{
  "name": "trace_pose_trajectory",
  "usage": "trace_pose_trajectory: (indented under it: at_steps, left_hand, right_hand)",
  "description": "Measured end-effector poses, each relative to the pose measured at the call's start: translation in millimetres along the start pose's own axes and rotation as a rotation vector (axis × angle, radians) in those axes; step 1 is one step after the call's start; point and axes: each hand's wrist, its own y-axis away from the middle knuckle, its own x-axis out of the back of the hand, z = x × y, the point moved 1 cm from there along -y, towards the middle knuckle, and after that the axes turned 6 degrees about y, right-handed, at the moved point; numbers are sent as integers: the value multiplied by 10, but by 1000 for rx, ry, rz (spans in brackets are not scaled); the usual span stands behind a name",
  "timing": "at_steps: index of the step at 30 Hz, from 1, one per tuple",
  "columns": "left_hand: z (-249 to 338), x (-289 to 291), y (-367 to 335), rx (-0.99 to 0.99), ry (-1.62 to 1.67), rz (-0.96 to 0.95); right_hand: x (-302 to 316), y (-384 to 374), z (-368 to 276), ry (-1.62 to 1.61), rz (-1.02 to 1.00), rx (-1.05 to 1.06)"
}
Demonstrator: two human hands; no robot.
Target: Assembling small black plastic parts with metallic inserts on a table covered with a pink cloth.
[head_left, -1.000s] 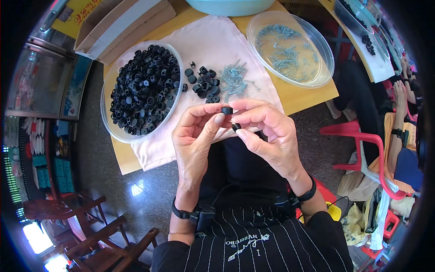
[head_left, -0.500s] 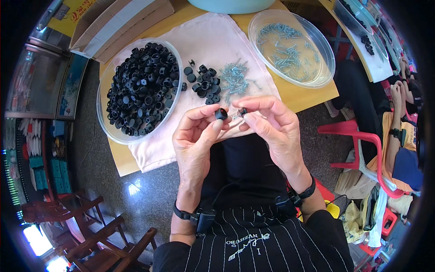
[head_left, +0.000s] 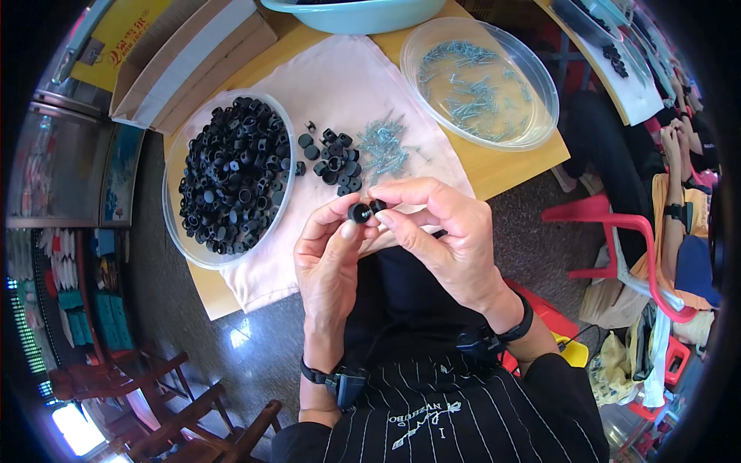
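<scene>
Between finger and thumb, my left hand [head_left: 328, 243] pinches a round black plastic cap [head_left: 360, 213], its hollow side showing. My right hand [head_left: 444, 231] grips a smaller black plastic piece [head_left: 377, 206] right against that cap; its exact shape is partly hidden by the fingers. Both hands meet over the near edge of a pale pink cloth [head_left: 324, 85]. Just beyond them lies a loose group of black plastic parts [head_left: 336, 158], with a little heap of silvery screws [head_left: 384, 147] to its right.
A clear tub [head_left: 287, 131] heaped with black parts stands at left, and a clear oval tub [head_left: 546, 123] with scattered screws at right. Behind are a cardboard box [head_left: 193, 69] and a light blue basin [head_left: 363, 17]. A red plastic chair [head_left: 610, 220] stands right, near another person's arm [head_left: 673, 239].
My right hand has moved left, bringing its small black piece up against the cap in my left hand. The table and tubs sit slightly further left in view.
</scene>
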Motion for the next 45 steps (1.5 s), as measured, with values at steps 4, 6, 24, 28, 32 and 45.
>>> trace_pose_trajectory:
  at_steps: [4,6,24,28,32,45]
  left_hand:
    - [9,-33,16,-3,-26,27]
    - [-5,-34,16,3,-31,13]
    - [-82,-55,-7,-44,-188,20]
    - [-85,-69,-19,-55,-165,3]
    - [-73,-51,-16,-25,-132,-3]
    - [-97,2,-18,-6,-129,-3]
  right_hand:
    - [-7,-2,18,134,51,111]
    - [-6,14,15,142,60,97]
    - [77,36,114,275,81,173]
    - [66,35,111,286,74,218]
    - [66,31,91,352,74,266]
    - [100,4,111,477,28,376]
